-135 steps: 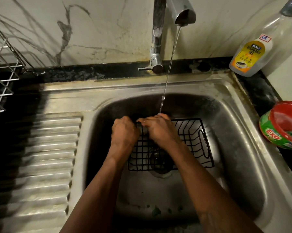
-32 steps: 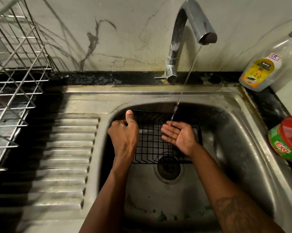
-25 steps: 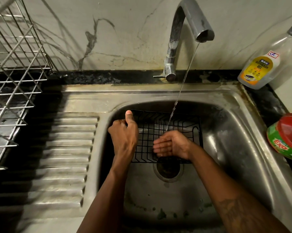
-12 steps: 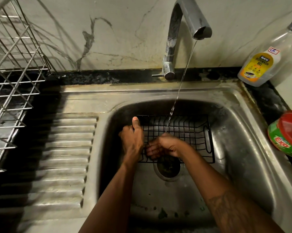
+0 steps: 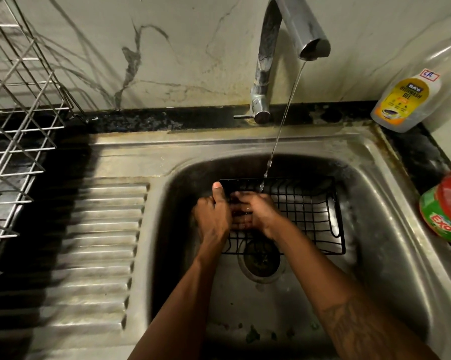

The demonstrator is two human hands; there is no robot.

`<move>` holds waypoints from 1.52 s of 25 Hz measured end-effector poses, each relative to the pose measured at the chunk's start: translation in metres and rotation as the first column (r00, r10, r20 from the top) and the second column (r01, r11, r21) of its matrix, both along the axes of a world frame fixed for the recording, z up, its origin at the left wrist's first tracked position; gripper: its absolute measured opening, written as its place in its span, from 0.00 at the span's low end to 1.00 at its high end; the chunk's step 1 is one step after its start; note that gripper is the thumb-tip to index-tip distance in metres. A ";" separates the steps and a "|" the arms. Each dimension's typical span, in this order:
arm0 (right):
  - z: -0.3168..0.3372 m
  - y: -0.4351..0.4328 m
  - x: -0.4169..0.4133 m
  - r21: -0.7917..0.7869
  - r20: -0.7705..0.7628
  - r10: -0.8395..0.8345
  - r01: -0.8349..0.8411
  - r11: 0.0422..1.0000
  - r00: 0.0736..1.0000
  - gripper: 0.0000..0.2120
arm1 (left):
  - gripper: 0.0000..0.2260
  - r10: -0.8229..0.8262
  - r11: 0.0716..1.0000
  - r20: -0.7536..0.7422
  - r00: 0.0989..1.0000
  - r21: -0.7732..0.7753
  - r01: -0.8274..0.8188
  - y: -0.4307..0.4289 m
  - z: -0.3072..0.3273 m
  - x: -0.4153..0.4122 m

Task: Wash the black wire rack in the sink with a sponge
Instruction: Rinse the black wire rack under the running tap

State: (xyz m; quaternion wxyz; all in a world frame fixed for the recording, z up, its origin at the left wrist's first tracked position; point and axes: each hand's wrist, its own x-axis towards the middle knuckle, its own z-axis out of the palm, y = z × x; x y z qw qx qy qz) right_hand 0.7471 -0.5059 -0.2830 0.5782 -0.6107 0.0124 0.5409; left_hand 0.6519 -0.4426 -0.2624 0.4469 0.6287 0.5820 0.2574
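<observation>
My left hand (image 5: pixel 214 219) grips the rack (image 5: pixel 310 211) at its nine o'clock edge, thumb upright. My right hand (image 5: pixel 258 214), just beside it, lays flat fingers on the wires. The rack sits in the sink (image 5: pixel 375 255); the tap (image 5: pixel 271 61) streams onto its twelve o'clock rim.

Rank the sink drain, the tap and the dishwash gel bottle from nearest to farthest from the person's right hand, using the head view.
1. Sink drain: just in front of the right hand, on the basin floor.
2. Tap: behind the basin, against the wall.
3. Dishwash gel bottle: in the far right corner of the counter.
</observation>
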 end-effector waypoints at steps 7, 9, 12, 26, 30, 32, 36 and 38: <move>-0.005 -0.005 -0.006 -0.084 0.068 0.029 -0.023 0.996 0.997 0.10 | 0.24 0.014 1.000 0.006 1.000 -0.004 -0.014 -0.003 0.003 0.003; 0.000 -0.012 -0.007 -0.148 -0.034 0.222 -0.224 0.963 0.975 0.12 | 0.25 -0.001 1.000 -0.011 1.000 0.002 0.001 -0.001 0.001 0.001; -0.004 -0.006 0.007 -0.158 0.050 0.111 -0.102 0.982 0.993 0.12 | 0.25 -0.003 1.000 -0.040 0.999 0.001 0.003 -0.001 -0.001 0.001; 0.002 -0.021 0.031 -0.533 0.452 0.597 -0.336 0.776 0.663 0.06 | 0.19 0.140 0.850 0.004 0.990 -0.514 -0.118 0.017 0.008 0.005; 0.043 -0.024 0.031 -0.406 0.532 0.551 -0.377 0.832 0.643 0.10 | 0.19 0.139 0.594 0.193 0.971 -0.801 0.074 0.032 0.021 0.005; 0.067 -0.024 0.025 -0.317 0.632 0.496 -0.386 0.866 0.596 0.11 | 0.18 0.255 0.467 0.257 0.932 -0.877 0.114 0.045 0.023 0.008; 0.104 -0.033 0.013 -0.476 0.824 0.547 -0.345 0.809 0.148 0.15 | 0.16 0.573 0.286 0.224 0.788 -0.956 0.064 0.064 0.031 0.017; 0.109 -0.042 0.009 -0.533 0.843 0.530 -0.269 0.802 -0.088 0.20 | 0.14 0.697 0.229 0.198 0.690 -0.972 0.047 0.065 0.038 0.020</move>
